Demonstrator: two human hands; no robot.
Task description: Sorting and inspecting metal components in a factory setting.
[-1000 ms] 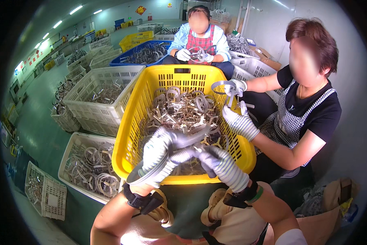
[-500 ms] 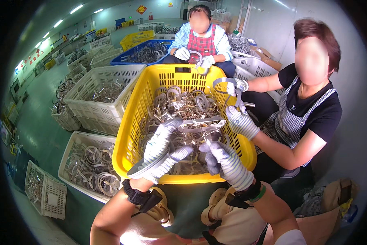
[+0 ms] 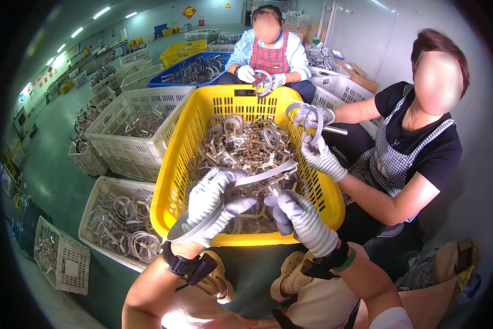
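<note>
My left hand (image 3: pixel 207 198), in a striped knit glove, is closed on a flat metal band (image 3: pixel 265 173). One stretch of the band reaches right from the fingers, and another curves around the back of the hand near the wrist. My right hand (image 3: pixel 310 226), gloved alike, has its thumb and fingers pinched together at a small shiny metal piece (image 3: pixel 274 188) just below the band's far end; its exact kind is unclear. Both hands are over the near part of a yellow plastic basket (image 3: pixel 169 159), which holds many loose metal bands and small metal fittings.
On the right, a co-worker in a checked apron (image 3: pixel 392 159) holds a metal band over the basket rim. Beyond the basket, another person in a red plaid apron (image 3: pixel 269 57) handles a ring-shaped band. White crates (image 3: pixel 128 145) of metal parts stand left; a cardboard box (image 3: pixel 427 301) sits lower right.
The band at my left hand has swung from a flat loop into a single strip slanting up to the right. My left fingers have curled in more. The right hand has barely moved.
</note>
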